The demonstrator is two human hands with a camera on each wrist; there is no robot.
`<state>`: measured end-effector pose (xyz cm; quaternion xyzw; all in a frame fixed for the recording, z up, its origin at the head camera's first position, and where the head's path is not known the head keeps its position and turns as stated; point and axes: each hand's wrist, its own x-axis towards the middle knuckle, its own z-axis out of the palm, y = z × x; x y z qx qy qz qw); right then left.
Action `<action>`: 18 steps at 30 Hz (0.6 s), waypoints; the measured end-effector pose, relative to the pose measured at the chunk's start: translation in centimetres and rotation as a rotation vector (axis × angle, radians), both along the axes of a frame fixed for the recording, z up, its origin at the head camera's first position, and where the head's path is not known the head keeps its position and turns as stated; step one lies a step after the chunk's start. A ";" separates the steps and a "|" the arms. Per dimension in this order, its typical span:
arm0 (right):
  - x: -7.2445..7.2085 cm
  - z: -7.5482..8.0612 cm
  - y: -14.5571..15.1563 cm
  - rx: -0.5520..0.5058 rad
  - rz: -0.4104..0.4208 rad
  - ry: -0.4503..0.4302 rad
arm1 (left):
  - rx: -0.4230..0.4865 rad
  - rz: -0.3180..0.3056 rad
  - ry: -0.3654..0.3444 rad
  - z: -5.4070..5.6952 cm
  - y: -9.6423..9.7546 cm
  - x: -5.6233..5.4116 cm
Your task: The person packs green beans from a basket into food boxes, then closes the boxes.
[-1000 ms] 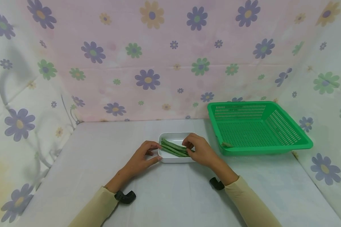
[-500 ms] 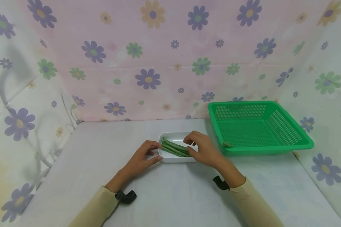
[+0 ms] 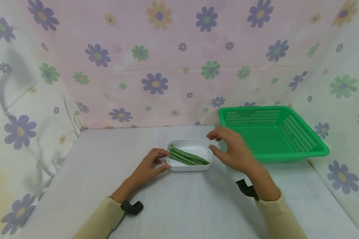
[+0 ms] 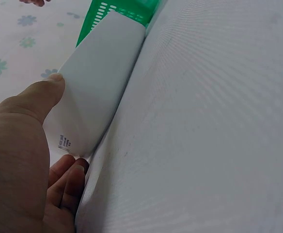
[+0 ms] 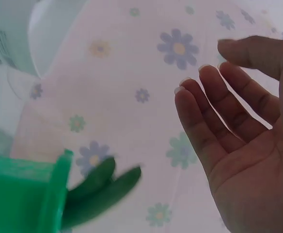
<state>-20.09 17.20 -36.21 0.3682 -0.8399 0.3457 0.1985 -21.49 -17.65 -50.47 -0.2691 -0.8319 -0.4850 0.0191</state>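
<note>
A small white rectangular dish (image 3: 194,168) stands on the table with several green beans (image 3: 186,157) lying lengthwise in it. My left hand (image 3: 149,166) grips its left end. In the left wrist view, the thumb presses the dish's long side (image 4: 95,87) and the fingers bend at its end. My right hand (image 3: 231,149) hovers just beyond the dish's right end, before the left edge of a green plastic basket (image 3: 287,154). The right wrist view shows this hand with fingers extended, thumb apart, holding nothing.
Two blurred green ends (image 5: 102,191) poke past the basket's rim in the right wrist view; their kind is unclear. A white cloth (image 3: 179,205) covers the table. Flower-printed fabric (image 3: 155,83) rises behind and on both sides.
My right hand has lifted off the beans and moved right, out of the dish toward the basket, uncovering the dish's right end. The left hand stays on the dish.
</note>
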 end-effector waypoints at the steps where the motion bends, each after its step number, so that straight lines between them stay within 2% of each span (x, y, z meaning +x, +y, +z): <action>1: 0.1 0.3 0.3 0.008 -0.009 0.000 | 0.000 0.001 0.002 0.0 0.0 0.0; 9: 0.1 1.6 3.1 0.095 -0.065 -0.047 | 0.009 0.000 0.012 0.0 0.0 0.0; 18: -0.3 2.0 6.7 0.178 -0.112 -0.264 | -0.007 0.001 0.020 -0.1 0.0 0.0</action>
